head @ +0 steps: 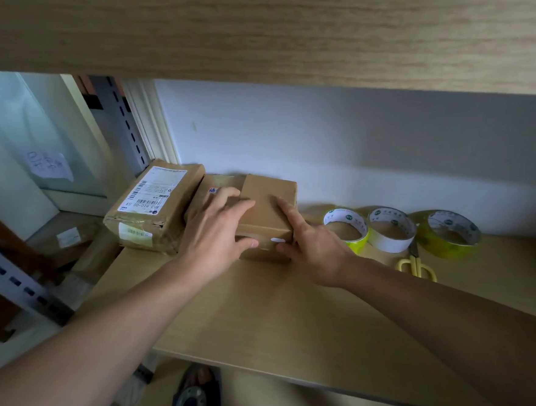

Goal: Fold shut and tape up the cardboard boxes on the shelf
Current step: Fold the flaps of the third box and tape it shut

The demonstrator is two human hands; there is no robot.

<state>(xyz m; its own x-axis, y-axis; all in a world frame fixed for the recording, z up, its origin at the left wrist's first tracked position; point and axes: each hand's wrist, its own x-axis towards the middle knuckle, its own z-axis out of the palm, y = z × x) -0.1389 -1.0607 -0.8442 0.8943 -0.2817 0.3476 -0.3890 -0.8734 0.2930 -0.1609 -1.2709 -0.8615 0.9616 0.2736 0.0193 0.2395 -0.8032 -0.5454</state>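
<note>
A small brown cardboard box [265, 203] stands on the wooden shelf [268, 310] with its top flaps folded down. My left hand [215, 232] lies flat on the box's left half, fingers spread over the top and thumb along the front edge. My right hand [311, 244] holds the box's right front corner, index finger stretched along the top edge and thumb on the front face. A second box [155, 204] with a white shipping label sits just to the left, touching the first.
Three tape rolls stand to the right: a yellow-green roll [348, 229], a white roll [392, 229] and a yellow roll [449, 233]. Yellow-handled scissors [415, 265] lie in front of them. An upper shelf board [280, 34] overhangs. A grey slotted rack post [18, 280] stands at left.
</note>
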